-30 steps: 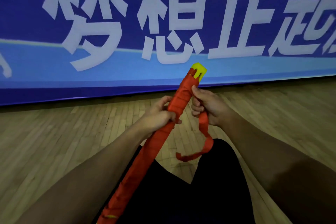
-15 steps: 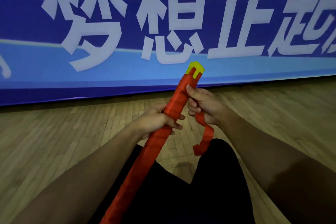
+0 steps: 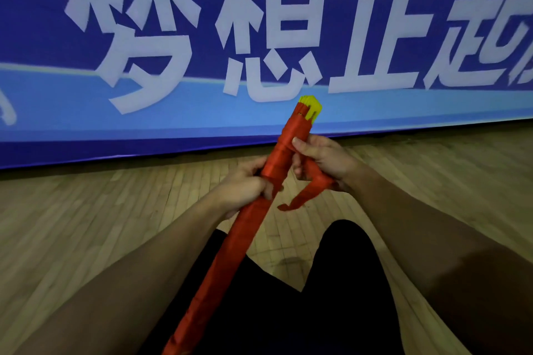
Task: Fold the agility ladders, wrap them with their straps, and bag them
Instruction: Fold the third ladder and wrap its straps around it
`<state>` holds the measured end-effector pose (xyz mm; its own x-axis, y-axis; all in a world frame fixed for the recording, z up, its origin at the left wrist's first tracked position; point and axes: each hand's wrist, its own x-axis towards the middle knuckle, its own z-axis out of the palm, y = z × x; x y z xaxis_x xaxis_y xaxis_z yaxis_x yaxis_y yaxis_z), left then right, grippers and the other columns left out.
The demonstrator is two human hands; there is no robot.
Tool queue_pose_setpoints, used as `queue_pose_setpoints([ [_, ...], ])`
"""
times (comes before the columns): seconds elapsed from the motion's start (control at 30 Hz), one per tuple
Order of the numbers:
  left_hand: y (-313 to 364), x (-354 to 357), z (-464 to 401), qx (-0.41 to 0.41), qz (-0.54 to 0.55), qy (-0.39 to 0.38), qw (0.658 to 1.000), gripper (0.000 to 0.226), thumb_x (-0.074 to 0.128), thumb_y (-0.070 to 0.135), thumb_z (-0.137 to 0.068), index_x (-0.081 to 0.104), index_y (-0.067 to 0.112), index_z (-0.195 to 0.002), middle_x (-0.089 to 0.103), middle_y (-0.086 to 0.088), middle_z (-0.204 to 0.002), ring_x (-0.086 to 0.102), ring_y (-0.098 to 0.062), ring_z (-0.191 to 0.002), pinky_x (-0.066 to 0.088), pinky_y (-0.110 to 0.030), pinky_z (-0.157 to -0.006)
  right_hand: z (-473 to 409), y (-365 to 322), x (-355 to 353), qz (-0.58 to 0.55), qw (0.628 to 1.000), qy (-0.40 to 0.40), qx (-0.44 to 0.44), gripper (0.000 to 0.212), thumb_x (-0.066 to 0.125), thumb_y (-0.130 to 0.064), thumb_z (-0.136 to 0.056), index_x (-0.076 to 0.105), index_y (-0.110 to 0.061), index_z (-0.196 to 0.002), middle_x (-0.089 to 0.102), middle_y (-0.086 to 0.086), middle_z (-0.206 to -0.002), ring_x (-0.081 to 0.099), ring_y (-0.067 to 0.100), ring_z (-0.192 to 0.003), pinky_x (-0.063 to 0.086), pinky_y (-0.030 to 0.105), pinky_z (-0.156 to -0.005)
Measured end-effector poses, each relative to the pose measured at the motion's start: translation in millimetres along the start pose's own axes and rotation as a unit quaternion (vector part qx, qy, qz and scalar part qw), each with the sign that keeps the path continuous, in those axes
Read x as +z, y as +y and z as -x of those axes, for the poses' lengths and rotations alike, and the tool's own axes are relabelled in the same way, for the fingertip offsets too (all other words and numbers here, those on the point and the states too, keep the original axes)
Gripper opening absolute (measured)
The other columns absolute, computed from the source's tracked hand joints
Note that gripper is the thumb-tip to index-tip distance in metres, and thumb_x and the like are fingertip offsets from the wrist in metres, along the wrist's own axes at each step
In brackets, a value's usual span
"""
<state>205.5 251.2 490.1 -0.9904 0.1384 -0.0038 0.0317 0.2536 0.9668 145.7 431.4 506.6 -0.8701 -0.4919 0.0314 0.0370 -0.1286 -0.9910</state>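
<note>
From the head camera, the folded ladder bundle (image 3: 242,236), wound in red strap, slanted up from the person's lap toward the blue banner (image 3: 86,124), its yellow rung ends (image 3: 311,106) poking out at the top. The left hand (image 3: 245,187) had its fingers curled around the bundle's middle. The right hand (image 3: 323,161) pinched the loose strap tail (image 3: 305,196) just beside the bundle, thumb pressed against the wrapping; the tail's end hung free above the wooden floor (image 3: 86,225).
</note>
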Motion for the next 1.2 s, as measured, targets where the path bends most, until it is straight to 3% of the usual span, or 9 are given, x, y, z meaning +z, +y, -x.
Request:
queue_pose_setpoints([
  [0.17, -10.1, 13.1, -1.0, 0.044, -0.343, 0.062, 0.936, 0.115, 0.085, 0.031, -0.070, 0.005, 0.030, -0.152, 0.046, -0.010, -0.138, 0.057, -0.028, -0.116, 0.050, -0.038, -0.094, -7.2, 10.4, 5.0, 0.077, 0.994, 0.069, -0.026, 0.016, 0.064, -0.018, -0.095, 0.058, -0.007, -0.084, 0.056, 0.003, -0.051, 0.051, 0.013, -0.040, 0.042, 0.022, -0.043],
  [0.27, -15.7, 12.7, 0.9, 0.087, -0.295, 0.088, 0.947, 0.118, 0.075, 0.008, -0.072, -0.005, 0.054, -0.146, 0.049, -0.009, -0.123, 0.061, -0.025, -0.093, 0.049, -0.032, -0.071, -6.0, 3.9, -0.3, 0.126, 0.992, -0.001, 0.000, 0.003, 0.060, -0.013, -0.097, 0.059, -0.011, -0.096, 0.071, 0.004, -0.068, 0.069, 0.016, -0.061, 0.051, 0.028, -0.062],
  [0.4, -15.1, 5.0, 2.9, 0.109, -0.312, 0.102, 0.938, 0.122, 0.071, 0.005, -0.075, -0.011, 0.067, -0.141, 0.046, -0.001, -0.119, 0.057, -0.022, -0.093, 0.053, -0.038, -0.078, -4.2, -10.2, -8.0, 0.269, 0.960, -0.057, 0.046, 0.029, 0.062, -0.003, -0.095, 0.054, -0.018, -0.118, 0.073, 0.010, -0.094, 0.071, 0.015, -0.079, 0.056, 0.027, -0.072],
  [0.6, -11.5, -6.1, -3.6, 0.095, -0.313, 0.132, 0.936, 0.122, 0.076, 0.007, -0.074, -0.008, 0.065, -0.141, 0.045, -0.001, -0.116, 0.057, -0.022, -0.091, 0.054, -0.040, -0.079, -12.2, -10.4, -2.3, 0.682, 0.730, -0.002, 0.046, 0.024, 0.053, -0.013, -0.091, 0.067, -0.023, -0.108, 0.058, 0.000, -0.110, 0.054, 0.023, -0.103, 0.044, 0.036, -0.094],
  [0.77, -15.8, -3.9, -7.8, 0.104, -0.314, 0.132, 0.934, 0.121, 0.077, 0.009, -0.074, -0.007, 0.063, -0.143, 0.047, 0.000, -0.117, 0.057, -0.022, -0.095, 0.054, -0.039, -0.079, -13.5, -4.1, 11.6, 0.239, 0.971, 0.001, -0.011, 0.026, 0.066, -0.024, -0.095, 0.067, -0.006, -0.113, 0.072, 0.001, -0.101, 0.067, 0.014, -0.092, 0.052, 0.029, -0.088],
  [0.9, -13.5, -7.8, -8.8, 0.119, -0.294, 0.158, 0.935, 0.111, 0.077, 0.008, -0.071, 0.012, 0.054, -0.149, 0.045, -0.001, -0.115, 0.055, -0.017, -0.091, 0.043, -0.016, -0.066, -11.9, 10.7, 8.6, 0.108, 0.993, 0.033, -0.016, 0.023, 0.060, -0.023, -0.099, 0.063, -0.003, -0.088, 0.041, -0.002, -0.050, 0.043, 0.010, -0.045, 0.048, 0.030, -0.055],
  [1.0, -10.0, -10.2, -8.8, 0.145, -0.216, 0.189, 0.947, 0.098, 0.079, 0.002, -0.067, 0.037, 0.042, -0.146, 0.041, -0.002, -0.118, 0.054, -0.014, -0.094, 0.040, -0.001, -0.069, -10.0, 17.8, 2.6, 0.079, 0.996, 0.050, -0.014, 0.017, 0.057, -0.022, -0.100, 0.058, -0.008, -0.110, 0.028, -0.011, -0.046, 0.026, 0.003, -0.036, 0.031, 0.022, -0.046],
  [1.1, -3.0, -0.6, -4.1, 0.144, -0.034, 0.127, 0.981, 0.075, 0.071, -0.009, -0.068, 0.057, 0.031, -0.130, 0.063, -0.008, -0.109, 0.061, -0.018, -0.088, 0.050, -0.016, -0.068, -8.5, 16.3, 2.5, 0.040, 0.999, 0.019, -0.011, 0.025, 0.054, -0.024, -0.101, 0.052, -0.015, -0.124, 0.028, -0.009, -0.046, 0.026, 0.004, -0.034, 0.038, 0.024, -0.047],
  [1.2, 1.0, 2.8, -4.0, 0.075, 0.067, 0.053, 0.994, 0.059, 0.063, 0.006, -0.065, 0.062, 0.025, -0.121, 0.073, -0.015, -0.099, 0.069, -0.028, -0.086, 0.052, -0.034, -0.069, -5.5, 12.2, 6.3, 0.028, 0.999, 0.006, -0.019, 0.010, 0.055, -0.025, -0.100, 0.055, -0.016, -0.099, 0.029, -0.008, -0.042, 0.027, 0.005, -0.033, 0.038, 0.025, -0.049],
])
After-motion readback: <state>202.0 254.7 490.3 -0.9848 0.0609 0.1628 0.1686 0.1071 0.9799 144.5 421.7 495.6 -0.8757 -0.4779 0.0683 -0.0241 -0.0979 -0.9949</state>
